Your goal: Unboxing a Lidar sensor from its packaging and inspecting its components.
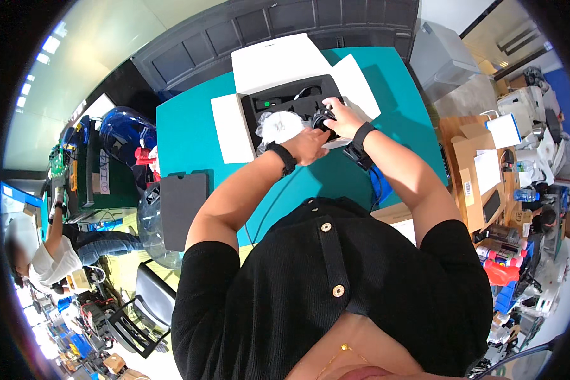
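Note:
A white cardboard box point(239, 130) stands with its flaps spread, lined with black foam point(251, 114). My right hand point(343, 120) is at the box's right side, its fingers closed around a black coiled cable point(323, 118). Just below the coil is my left hand point(306, 146), its fingers apart and reaching toward the cable; its fingertips are partly hidden. A round white object point(280, 126), with clear plastic about it, lies in the box beside my left hand. Another black cable point(309, 92) and a dark part with a green dot point(268, 104) sit in the foam's far section.
The box rests on a green table point(193, 120). A black foam sheet point(184, 212) lies at its left edge. An opened brown carton point(468, 164) is to the right. A black chair point(147, 304) stands lower left, and another person point(54, 259) is at the far left.

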The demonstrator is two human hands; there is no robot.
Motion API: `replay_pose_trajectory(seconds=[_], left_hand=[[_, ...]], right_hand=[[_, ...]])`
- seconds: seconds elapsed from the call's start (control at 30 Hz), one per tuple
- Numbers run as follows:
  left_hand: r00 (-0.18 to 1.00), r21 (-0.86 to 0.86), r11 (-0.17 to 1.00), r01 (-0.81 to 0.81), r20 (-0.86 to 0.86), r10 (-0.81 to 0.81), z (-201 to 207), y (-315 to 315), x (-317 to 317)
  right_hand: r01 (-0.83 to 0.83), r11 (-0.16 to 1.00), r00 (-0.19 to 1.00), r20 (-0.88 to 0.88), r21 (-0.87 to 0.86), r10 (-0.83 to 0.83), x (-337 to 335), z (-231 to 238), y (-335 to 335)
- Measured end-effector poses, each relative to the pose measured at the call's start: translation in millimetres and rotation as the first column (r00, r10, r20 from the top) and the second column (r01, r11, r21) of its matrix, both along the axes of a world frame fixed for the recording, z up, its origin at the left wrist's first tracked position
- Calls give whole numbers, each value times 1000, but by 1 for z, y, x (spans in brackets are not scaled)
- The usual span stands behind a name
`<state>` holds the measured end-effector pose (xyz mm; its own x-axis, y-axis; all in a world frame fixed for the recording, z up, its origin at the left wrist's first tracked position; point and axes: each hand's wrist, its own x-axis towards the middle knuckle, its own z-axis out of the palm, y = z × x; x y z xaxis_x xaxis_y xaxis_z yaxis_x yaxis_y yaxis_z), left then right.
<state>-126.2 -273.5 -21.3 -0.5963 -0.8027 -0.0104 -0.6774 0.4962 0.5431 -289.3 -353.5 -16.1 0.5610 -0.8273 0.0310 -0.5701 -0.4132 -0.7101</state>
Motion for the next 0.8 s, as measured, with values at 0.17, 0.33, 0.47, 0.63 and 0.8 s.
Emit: replay_pose_trajectory(seconds=[0.17,0.33,0.47,0.63,0.8], left_hand=[[977,14,998,59,206,-61,16,0,-6],[955,-47,999,-9,297,23,9,1,-17],[925,36,999,41,376,-52,12,-4,-18],[924,24,999,37,381,-43,7,-1,-14],[942,-10,1000,-3,336,6,0,0,-12]], right_hand=[[35,998,997,-64,-50,-38,1,-14,-11],[122,991,992,2,47,-122,6,-15,-9],[62,998,979,-195,-32,-67,10,-16,-6],[-38,994,941,-339,-105,0,13,-8,-5],[-166,967,916,-393,-192,79,15,-7,10]])
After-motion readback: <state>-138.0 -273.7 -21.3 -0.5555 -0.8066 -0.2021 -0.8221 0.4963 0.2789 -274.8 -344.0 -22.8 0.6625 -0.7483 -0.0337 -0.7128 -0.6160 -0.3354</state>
